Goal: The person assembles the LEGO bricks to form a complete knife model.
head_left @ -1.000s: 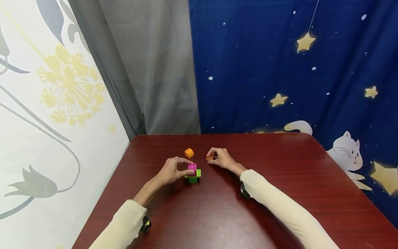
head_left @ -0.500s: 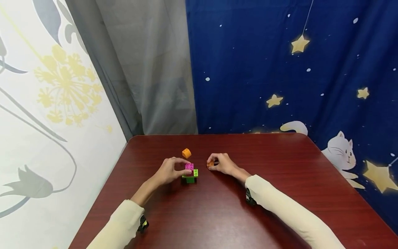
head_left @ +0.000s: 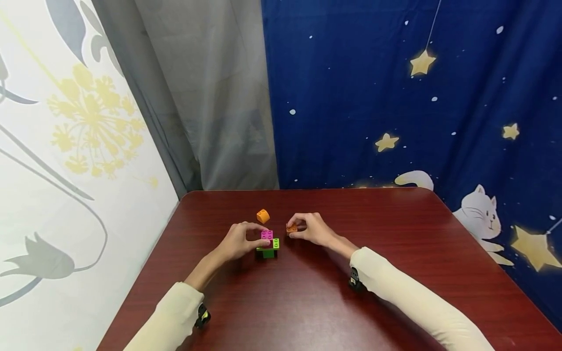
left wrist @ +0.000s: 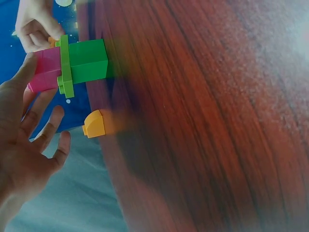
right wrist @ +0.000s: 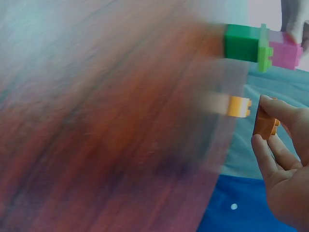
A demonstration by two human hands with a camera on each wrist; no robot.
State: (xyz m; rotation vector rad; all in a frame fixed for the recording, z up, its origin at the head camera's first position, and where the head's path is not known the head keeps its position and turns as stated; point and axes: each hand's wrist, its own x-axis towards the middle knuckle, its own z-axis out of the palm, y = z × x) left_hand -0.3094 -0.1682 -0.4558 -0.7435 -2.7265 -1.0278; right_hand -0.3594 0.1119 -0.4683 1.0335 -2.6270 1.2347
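Near the middle of the far half of the tabletop (head_left: 307,297), a bright magenta plastic block (head_left: 267,234) with round studs sits on a flat lime-green studded plate (head_left: 276,244), which in turn rests on a plain-sided deeper green block (left wrist: 88,61). The stack stands upright, and some of the plate's studs show bare beside the magenta block. The left hand (head_left: 237,241) pinches the magenta block between thumb and forefinger, parted only by the block's width; in the left wrist view its other fingers spread loosely below.

To the right of the stack, close but apart, the right hand (head_left: 315,229) pinches a small dark-orange studded plastic block (right wrist: 265,123) between thumb and fingertips, parted just enough to span it. The wrist views show this block raised off the tabletop. Just beyond the stack, a lighter yellow-orange block (head_left: 263,216) with a curved side and studs lies on the tabletop, touched by neither hand.

Both forearms wear cream sleeves (head_left: 408,292), with a small dark device (head_left: 203,316) at the left wrist and another at the right. The tabletop is glossy reddish-brown wood grain. Behind it hang a grey curtain (head_left: 224,107) and a dark blue curtain (head_left: 347,107) printed with yellow stars and a white cat; at the left is a white flower-patterned surface (head_left: 35,209).
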